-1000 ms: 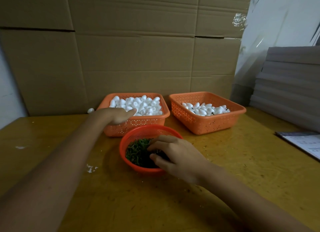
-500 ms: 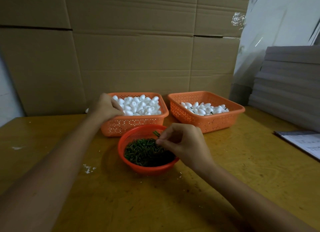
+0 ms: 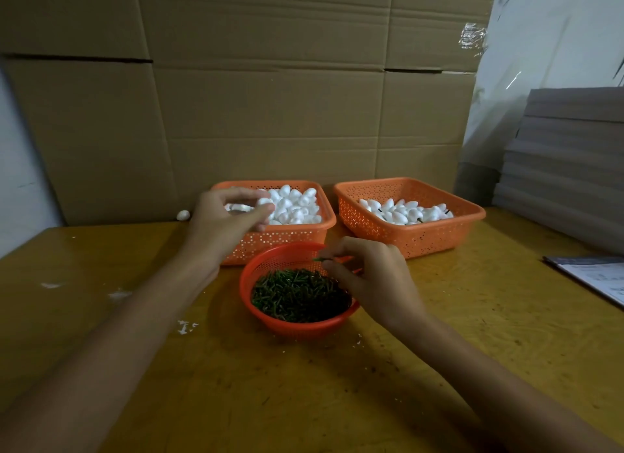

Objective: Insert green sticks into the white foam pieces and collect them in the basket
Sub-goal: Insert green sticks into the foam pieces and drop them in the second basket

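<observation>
Three orange baskets on the yellow counter [image 3: 472, 317]. Round basket [image 3: 246, 283] nearest, holding a heap of green sticks [image 3: 297, 293]. Behind it, left square basket [image 3: 280, 243] heaped with white foam pieces [image 3: 297, 206]; right square basket [image 3: 422, 239] beside it, with a thinner layer of stuck pieces [image 3: 401, 211], dark stick ends poking out of a few.

Left hand [image 3: 219, 223] hangs over the near-left corner of the left square basket, fingers curled. One foam piece [image 3: 265, 201] sits between forefinger tip and thumb tip, pinched, raised above the heap. Hand somewhat blurred; a pale shape deeper in the palm cannot be made out.

Right hand [image 3: 374, 280] is over the far-right rim of the round basket. Thumb and forefinger grip a single green stick [image 3: 320, 259]; its free end juts left past the fingertips, roughly level, clear of the heap below.

One stray foam piece [image 3: 183, 215] lies on the counter by the cardboard wall [image 3: 270, 114]. White crumbs [image 3: 185, 327] lie left of the round basket.
</observation>
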